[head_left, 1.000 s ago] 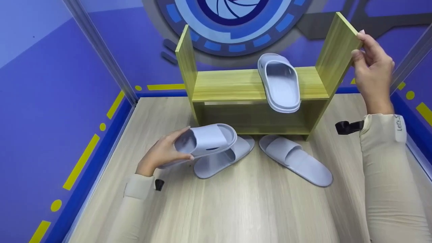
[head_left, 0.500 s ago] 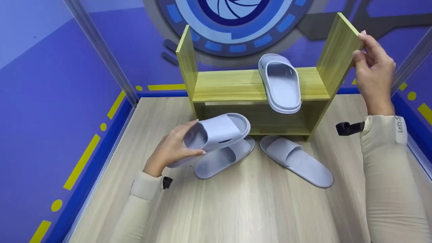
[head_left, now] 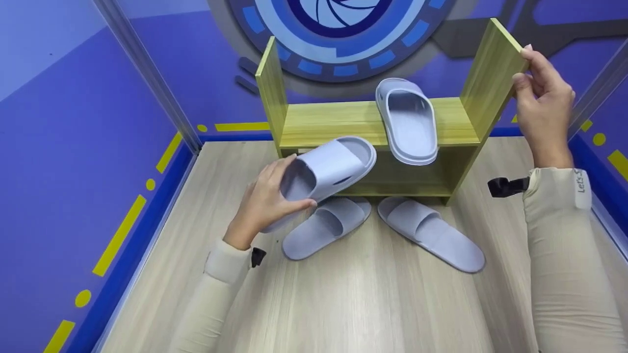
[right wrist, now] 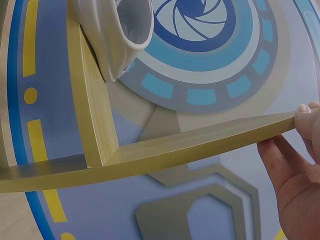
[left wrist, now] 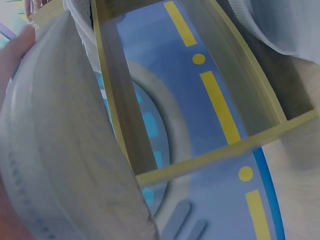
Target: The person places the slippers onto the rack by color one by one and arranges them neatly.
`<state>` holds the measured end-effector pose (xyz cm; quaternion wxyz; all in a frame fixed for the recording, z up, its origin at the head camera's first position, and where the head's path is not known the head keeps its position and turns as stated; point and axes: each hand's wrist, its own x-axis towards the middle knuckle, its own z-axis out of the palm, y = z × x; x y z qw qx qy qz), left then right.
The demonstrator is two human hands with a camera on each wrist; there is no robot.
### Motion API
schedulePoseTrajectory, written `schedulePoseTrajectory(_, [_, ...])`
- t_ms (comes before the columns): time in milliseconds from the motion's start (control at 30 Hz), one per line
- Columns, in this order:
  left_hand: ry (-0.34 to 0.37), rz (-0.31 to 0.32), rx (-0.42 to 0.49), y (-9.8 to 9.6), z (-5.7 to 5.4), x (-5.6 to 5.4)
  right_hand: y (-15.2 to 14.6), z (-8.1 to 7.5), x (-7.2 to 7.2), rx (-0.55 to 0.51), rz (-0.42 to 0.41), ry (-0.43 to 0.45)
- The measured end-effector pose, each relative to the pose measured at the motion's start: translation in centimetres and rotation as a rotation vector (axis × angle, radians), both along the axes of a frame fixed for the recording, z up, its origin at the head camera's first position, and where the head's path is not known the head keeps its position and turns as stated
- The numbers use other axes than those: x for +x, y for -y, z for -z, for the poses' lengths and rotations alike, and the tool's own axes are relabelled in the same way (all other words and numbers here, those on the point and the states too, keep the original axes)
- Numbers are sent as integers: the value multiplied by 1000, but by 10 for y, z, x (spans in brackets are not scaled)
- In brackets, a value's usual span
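Note:
My left hand [head_left: 262, 198] grips a light grey slipper [head_left: 336, 164] by its heel end, thumb on the near side. The slipper hangs tilted in front of the wooden shoe rack [head_left: 324, 117], its toe overlapping the upper shelf's front edge in the head view. In the left wrist view the held slipper's sole [left wrist: 75, 140] fills the left side. My right hand [head_left: 547, 100] pinches the front edge of the rack's right side panel [head_left: 493, 73] near its top. On the upper shelf, right of the middle, rests another grey slipper [head_left: 411, 122], heel jutting over the front edge.
Two darker grey slippers lie on the wood-grain floor before the rack: one left slipper [head_left: 326, 230] and one right slipper [head_left: 431, 233], toes towards it. A blue patterned wall [head_left: 196, 63] stands behind and to the sides. The rack's lower shelf [head_left: 402, 189] sits near the floor.
My left hand has carried the slipper up and to the right, from above the left floor slipper towards the upper shelf. My right hand stays on the side panel.

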<state>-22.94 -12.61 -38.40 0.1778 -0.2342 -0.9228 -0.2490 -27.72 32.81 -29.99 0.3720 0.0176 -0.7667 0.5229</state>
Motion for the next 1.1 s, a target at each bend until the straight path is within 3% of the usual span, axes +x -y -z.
schedulePoseTrajectory(267, [-62,-99,7,-18,-6,-5,2,-1,2,-17,-7,-7])
schedulePoseTrajectory(500, [-88,-200,-17,-36,-11,-11,-1,2,-1,36,4,-16])
schedulePoseTrajectory(767, [-112,-268,-36,-52,-13,-21,-1,4,-2,6,-2,-10])
schedulePoseTrajectory(1100, [-48,-332,-60,-68,-15,-33,-1,3,-3,6,-2,-21])
